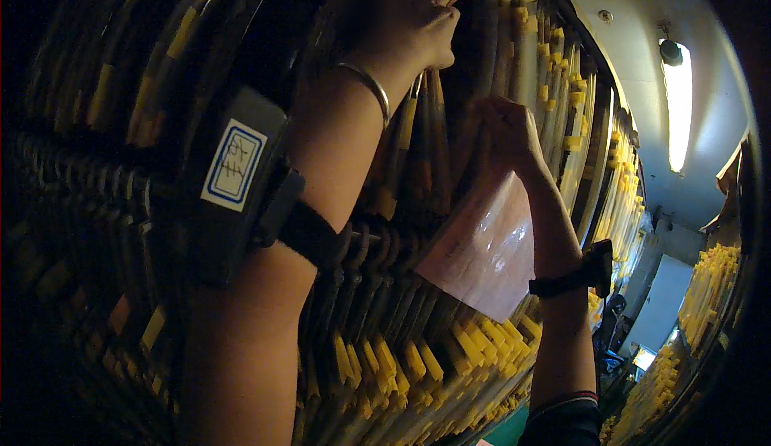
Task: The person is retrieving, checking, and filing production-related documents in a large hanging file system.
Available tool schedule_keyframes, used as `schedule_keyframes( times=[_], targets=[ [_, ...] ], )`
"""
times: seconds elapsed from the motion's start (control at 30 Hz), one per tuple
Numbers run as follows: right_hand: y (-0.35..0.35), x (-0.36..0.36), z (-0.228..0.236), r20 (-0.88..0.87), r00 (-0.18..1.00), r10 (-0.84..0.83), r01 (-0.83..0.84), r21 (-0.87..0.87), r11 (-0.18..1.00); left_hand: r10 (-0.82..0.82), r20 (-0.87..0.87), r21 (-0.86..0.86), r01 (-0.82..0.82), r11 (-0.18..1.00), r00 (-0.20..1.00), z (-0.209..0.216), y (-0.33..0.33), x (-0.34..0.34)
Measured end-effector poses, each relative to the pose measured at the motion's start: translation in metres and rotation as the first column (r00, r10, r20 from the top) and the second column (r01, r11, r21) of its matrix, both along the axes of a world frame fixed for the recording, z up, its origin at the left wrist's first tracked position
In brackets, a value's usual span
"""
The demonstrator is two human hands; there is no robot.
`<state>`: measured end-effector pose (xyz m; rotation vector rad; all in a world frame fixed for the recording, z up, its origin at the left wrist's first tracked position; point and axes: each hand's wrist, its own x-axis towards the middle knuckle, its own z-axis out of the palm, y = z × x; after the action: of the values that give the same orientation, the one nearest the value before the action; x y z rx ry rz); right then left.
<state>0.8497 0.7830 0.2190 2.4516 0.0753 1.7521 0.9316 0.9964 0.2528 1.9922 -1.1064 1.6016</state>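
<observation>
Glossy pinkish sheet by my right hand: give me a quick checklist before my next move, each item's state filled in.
1. Glossy pinkish sheet held: ok, hanging from the closed right hand.
2. Left hand grip: cannot tell; fingertip contact is unclear in the shadow.
3. Sheet clear of the yellow tabs: cannot tell; it overlaps some in this view.
4. Black right wrist strap: ok, around the wrist.
5. Ceiling tube light: ok, lit.
</observation>
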Motion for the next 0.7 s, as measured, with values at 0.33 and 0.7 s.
schedule_keyframes(
  times=[0.33, 0.7],
  targets=[
    [0.015, 0.007, -0.014, 0.120, 0.992, 0.034, -0.023, -0.092, 0.996, -0.061, 0.219, -0.118, 0.088, 0.989, 0.974, 0.001, -0.014, 0.016],
    [0.049, 0.014, -0.025, 0.146, 0.986, 0.077, -0.051, -0.175, 0.983, -0.006, 0.303, -0.026, 0.015, 1.000, 0.953, 0.006, -0.007, 0.017]
  ],
)
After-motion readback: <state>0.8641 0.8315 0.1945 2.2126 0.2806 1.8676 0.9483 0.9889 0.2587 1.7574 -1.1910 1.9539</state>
